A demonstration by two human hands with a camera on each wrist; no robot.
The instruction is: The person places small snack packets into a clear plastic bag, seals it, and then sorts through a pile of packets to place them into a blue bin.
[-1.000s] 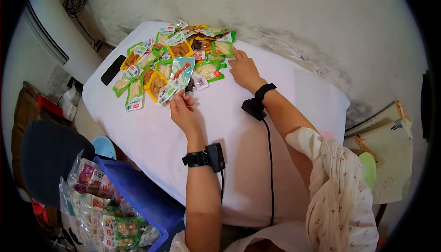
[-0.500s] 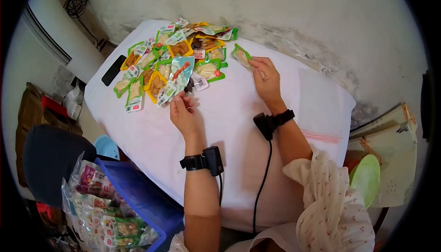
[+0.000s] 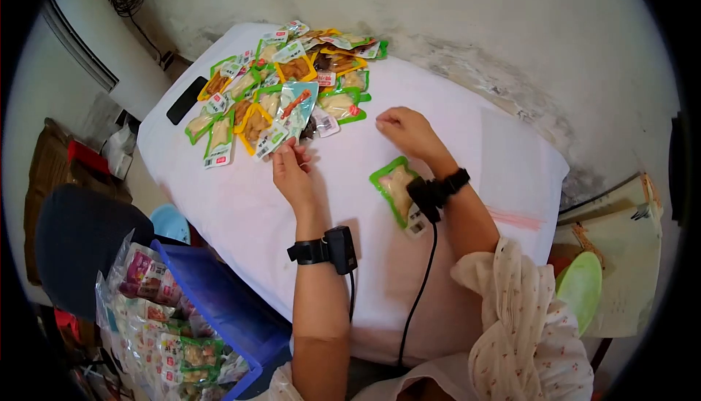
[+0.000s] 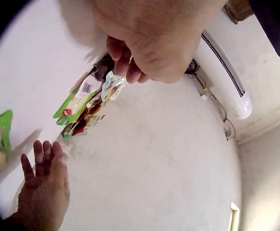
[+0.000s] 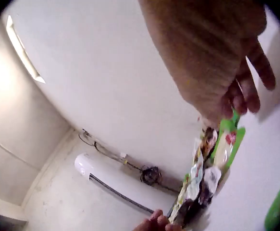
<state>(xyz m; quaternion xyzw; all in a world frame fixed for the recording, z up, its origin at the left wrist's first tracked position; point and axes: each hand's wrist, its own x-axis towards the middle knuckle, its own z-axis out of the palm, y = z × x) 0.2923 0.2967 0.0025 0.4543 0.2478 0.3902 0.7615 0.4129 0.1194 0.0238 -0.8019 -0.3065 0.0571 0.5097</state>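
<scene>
My right hand (image 3: pixel 412 134) is over the white cloth to the right of a pile of snack packets (image 3: pixel 297 70), fingers loosely extended with nothing between them. A clear packet with a green border and pale food inside (image 3: pixel 395 185) lies apart on the cloth, partly hidden by the right wrist's camera. My left hand (image 3: pixel 293 178) stays at the pile's near edge, fingers loosely bent, fingertips right beside a light blue packet (image 3: pixel 299 105). In the left wrist view the right hand (image 4: pixel 44 192) shows its fingers spread a little, holding nothing.
A black phone (image 3: pixel 187 100) lies left of the pile on the cloth-covered table (image 3: pixel 241 215). Below the table's left edge stands a blue bin (image 3: pixel 212 291) beside bagged packets (image 3: pixel 164 328). Cables hang from both wrist cameras. A wall (image 3: pixel 475 21) borders the far side.
My right hand took a green-bordered packet off the pile's right side, brought it nearer and let go of it on the cloth. The left hand has barely moved.
</scene>
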